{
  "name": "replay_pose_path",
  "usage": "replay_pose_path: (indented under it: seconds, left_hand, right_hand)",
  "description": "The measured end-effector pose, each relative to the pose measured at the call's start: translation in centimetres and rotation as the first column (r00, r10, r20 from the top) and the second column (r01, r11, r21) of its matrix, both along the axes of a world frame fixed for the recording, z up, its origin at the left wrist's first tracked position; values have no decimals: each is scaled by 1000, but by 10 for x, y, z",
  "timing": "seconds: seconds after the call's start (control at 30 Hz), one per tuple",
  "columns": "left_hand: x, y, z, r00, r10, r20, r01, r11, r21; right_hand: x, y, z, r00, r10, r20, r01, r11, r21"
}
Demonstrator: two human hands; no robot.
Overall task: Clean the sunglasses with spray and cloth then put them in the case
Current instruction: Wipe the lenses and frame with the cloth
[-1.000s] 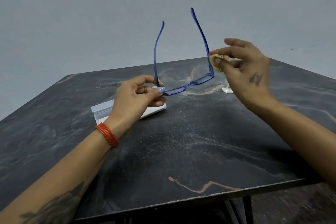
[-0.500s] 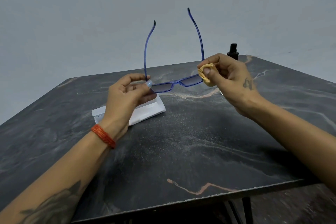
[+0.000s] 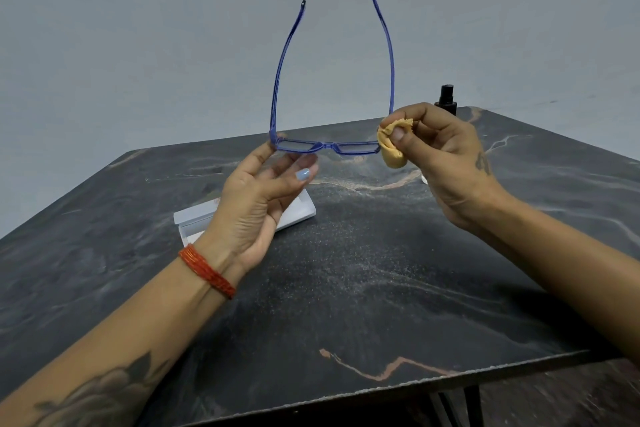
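Blue-framed sunglasses point(image 3: 327, 146) hang in the air above the table, lenses down and both arms pointing up. My left hand point(image 3: 258, 198) pinches the frame's left end between thumb and fingers. My right hand point(image 3: 446, 156) pinches a crumpled yellow cloth point(image 3: 391, 147) against the frame's right end. A white case point(image 3: 194, 220) lies open on the table behind my left hand, partly hidden by it. The spray bottle point(image 3: 446, 100) stands behind my right hand; only its black top shows.
The dark marbled table point(image 3: 346, 288) has its front edge near the bottom of the view and its right corner at the far right. A plain grey wall fills the background.
The sunglasses have turned level and squarer to me and risen a little. My left hand opened its palm toward me under the left lens. My right hand keeps the cloth at the right end.
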State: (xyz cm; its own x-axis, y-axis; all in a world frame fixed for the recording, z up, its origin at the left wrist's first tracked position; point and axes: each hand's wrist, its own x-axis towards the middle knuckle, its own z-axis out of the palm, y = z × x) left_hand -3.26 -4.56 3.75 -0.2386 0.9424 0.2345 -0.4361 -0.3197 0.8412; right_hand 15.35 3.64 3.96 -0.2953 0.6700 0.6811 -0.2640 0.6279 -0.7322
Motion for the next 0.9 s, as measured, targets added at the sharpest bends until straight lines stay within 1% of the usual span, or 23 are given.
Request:
replay_pose_path:
  seconds: [0.07,0.23,0.37,0.53,0.6,0.7,0.77,0.8,0.83,0.9]
  left_hand:
    - [4,1,-3,999,-24,32,24,1000,-7]
    - [8,4,-7,994,-25,103,27,1000,-16]
    - [11,5,-10,994,-8,112,12,999,-38]
    - [10,6,-10,990,-14,141,20,999,-45]
    - [10,6,-10,991,-25,131,30,999,-42]
    - [10,6,-10,995,-3,100,6,1000,-22]
    - [10,7,-9,997,21,80,-20,1000,-9]
    - [10,7,-9,997,32,70,-32,999,-2]
    - [9,7,-9,997,42,60,-42,999,4]
    - [9,7,-10,998,57,38,-58,998,14]
  right_hand:
    - [-1,-1,-1,1000,22,16,-22,1000,17]
    - [-2,-3,1,995,79,55,-80,997,19]
    - [-3,-4,-1,985,110,132,-117,992,53]
    - [-2,-3,0,979,145,142,-152,988,39]
    - [-1,-3,0,979,130,157,-137,990,39]
    - [-2,-4,-2,977,13,214,-39,992,118]
    - [-5,-5,-5,967,-162,197,108,961,256]
    - [-6,-5,-6,950,-271,157,207,919,336]
    - [-7,-6,-6,921,-375,105,301,856,420]
    - [-7,-8,-6,854,-520,2,424,699,576]
